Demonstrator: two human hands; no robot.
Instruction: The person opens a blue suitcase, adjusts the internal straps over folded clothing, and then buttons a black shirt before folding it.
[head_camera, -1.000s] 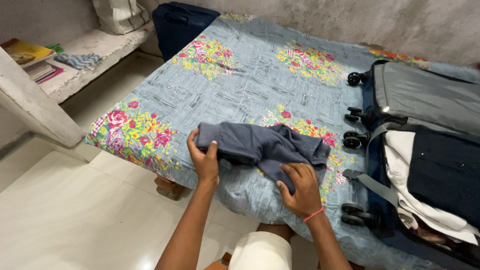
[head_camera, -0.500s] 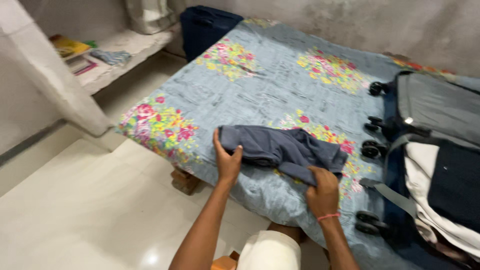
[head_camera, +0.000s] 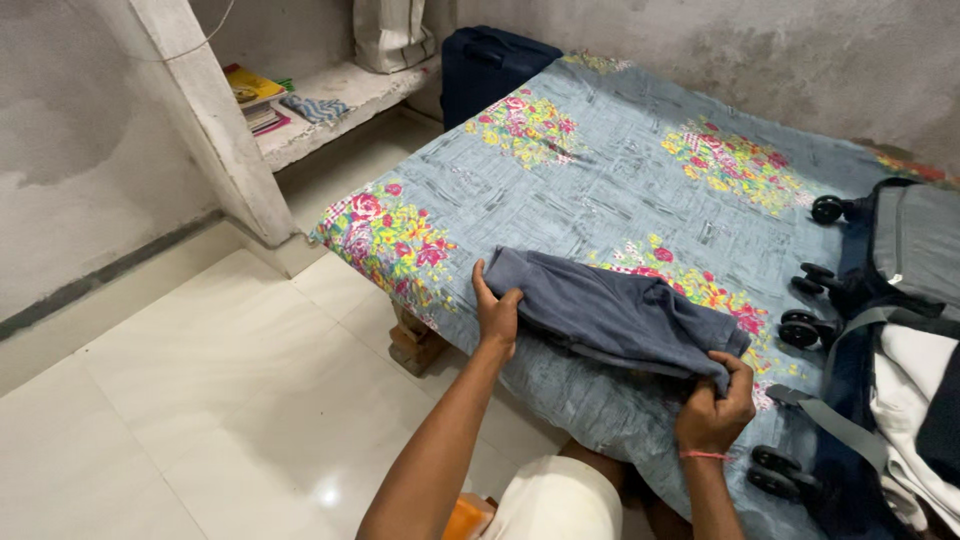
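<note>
A dark blue-grey folded garment (head_camera: 610, 310) lies on the bed's near edge, on a grey-blue floral bedsheet (head_camera: 600, 180). My left hand (head_camera: 496, 312) grips the garment's left end, thumb on top. My right hand (head_camera: 716, 408), with a pink thread band at the wrist, pinches the garment's right corner and pulls it toward me. The cloth is stretched flat between both hands.
An open wheeled suitcase (head_camera: 880, 330) with white and dark clothes lies on the bed at right. A dark blue bag (head_camera: 490, 70) stands at the bed's far corner. A concrete shelf (head_camera: 330, 100) with books is at upper left. White tiled floor (head_camera: 180, 400) spreads left.
The view swung left. My right hand moved right and toward me, dragging the garment's corner, so the crumpled cloth now lies smoother and longer. My left hand kept its hold.
</note>
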